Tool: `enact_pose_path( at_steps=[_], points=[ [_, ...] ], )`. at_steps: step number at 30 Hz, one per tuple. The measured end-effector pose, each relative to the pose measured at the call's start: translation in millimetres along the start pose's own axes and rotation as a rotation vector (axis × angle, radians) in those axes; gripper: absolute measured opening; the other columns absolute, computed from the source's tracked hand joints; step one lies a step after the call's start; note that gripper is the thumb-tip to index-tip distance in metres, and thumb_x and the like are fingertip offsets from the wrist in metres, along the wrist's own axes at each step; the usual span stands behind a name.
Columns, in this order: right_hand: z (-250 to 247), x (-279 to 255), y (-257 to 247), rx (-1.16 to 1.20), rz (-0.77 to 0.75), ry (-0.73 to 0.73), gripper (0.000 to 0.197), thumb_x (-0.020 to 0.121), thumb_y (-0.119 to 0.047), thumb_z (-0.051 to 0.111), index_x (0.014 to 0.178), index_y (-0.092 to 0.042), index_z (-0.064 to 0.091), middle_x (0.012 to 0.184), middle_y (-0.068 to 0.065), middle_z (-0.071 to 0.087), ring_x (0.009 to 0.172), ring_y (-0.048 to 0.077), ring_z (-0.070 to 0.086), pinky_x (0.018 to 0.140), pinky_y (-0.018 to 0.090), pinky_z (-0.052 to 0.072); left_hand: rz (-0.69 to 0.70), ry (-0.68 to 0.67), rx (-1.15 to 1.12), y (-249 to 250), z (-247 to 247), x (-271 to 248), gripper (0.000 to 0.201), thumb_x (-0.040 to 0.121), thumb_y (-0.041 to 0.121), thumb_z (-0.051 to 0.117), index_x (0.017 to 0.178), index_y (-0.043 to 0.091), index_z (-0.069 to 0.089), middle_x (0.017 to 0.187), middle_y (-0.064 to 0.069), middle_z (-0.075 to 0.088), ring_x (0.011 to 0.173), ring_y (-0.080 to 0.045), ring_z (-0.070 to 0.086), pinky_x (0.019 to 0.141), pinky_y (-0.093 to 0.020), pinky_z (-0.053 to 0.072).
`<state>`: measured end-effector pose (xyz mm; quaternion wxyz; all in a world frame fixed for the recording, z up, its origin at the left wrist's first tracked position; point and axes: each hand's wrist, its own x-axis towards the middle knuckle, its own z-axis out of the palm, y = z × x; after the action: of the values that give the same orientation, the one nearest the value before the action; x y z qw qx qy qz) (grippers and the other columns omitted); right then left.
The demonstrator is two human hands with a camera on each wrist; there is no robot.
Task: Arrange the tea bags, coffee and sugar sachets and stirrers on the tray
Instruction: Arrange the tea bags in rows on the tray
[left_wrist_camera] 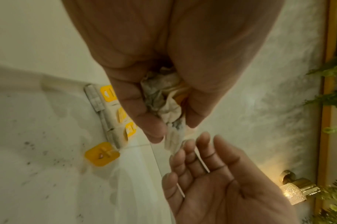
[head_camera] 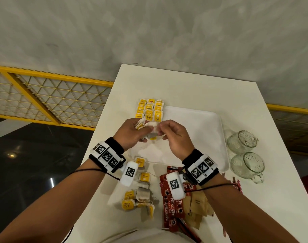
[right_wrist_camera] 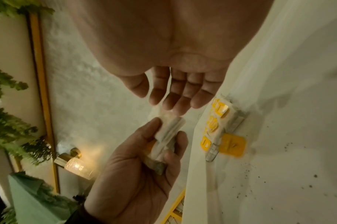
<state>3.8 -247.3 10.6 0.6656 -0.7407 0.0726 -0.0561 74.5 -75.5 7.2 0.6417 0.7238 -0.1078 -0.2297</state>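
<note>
My left hand (head_camera: 142,128) grips a crumpled bunch of tea bags (left_wrist_camera: 164,97) with yellow tags above the white tray's (head_camera: 202,130) left side. One bag sticks out of that fist. My right hand (head_camera: 161,128) faces it with relaxed fingers, and its fingertips (right_wrist_camera: 173,104) touch the end of that bag (right_wrist_camera: 167,133). Rows of yellow-tagged tea bags (head_camera: 149,109) lie at the tray's far left corner. Loose tea bags (head_camera: 141,192), red coffee sachets (head_camera: 170,204), brown sugar sachets (head_camera: 197,207) and red stirrers (head_camera: 236,184) lie on the table near me.
Two glass mugs (head_camera: 242,141) (head_camera: 248,165) stand on the white table (head_camera: 167,85) right of the tray. A single yellow tag (left_wrist_camera: 101,153) lies on the tray beside the rows. Dark specks dot the tray floor. A yellow railing (head_camera: 53,95) runs beyond the table's left edge.
</note>
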Motion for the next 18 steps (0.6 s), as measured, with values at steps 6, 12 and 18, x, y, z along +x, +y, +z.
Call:
enact_pose_path(
  at_steps=[6,12,18],
  points=[
    [3.6,8.8,27.2,-0.065,0.118,-0.306,0.079,0.074,-0.021,0.075,0.146,-0.022,0.043,0.137,-0.002,0.059,0.123,0.015,0.059,0.099,0.034,0.054,0.066,-0.050,0.023,12.5,-7.4,1.2,0.007,0.097,0.012,0.063,0.098,0.013,0.070,0.081,0.002,0.070,0.075,-0.012,0.063,0.069,-0.024,0.051],
    [23.4,11.9,32.2,-0.136,0.105,-0.241,0.019,0.092,-0.013,0.071,0.105,-0.026,0.070,0.098,-0.011,0.070,0.095,0.013,0.063,0.087,0.037,0.052,-0.006,-0.049,-0.284,25.8,-2.3,-0.2,0.011,0.098,0.006,0.057,0.098,0.009,0.068,0.084,-0.002,0.074,0.074,-0.014,0.070,0.066,-0.023,0.055],
    [16.4,5.6,24.4,-0.100,0.185,-0.273,0.016,0.101,-0.017,0.059,0.098,-0.005,0.069,0.081,0.001,0.070,0.071,0.014,0.065,0.066,0.026,0.049,-0.004,0.083,-0.045,21.3,-23.2,3.0,0.018,0.093,0.013,0.067,0.085,-0.003,0.065,0.070,-0.010,0.060,0.063,-0.018,0.054,0.058,-0.027,0.047]
  ],
)
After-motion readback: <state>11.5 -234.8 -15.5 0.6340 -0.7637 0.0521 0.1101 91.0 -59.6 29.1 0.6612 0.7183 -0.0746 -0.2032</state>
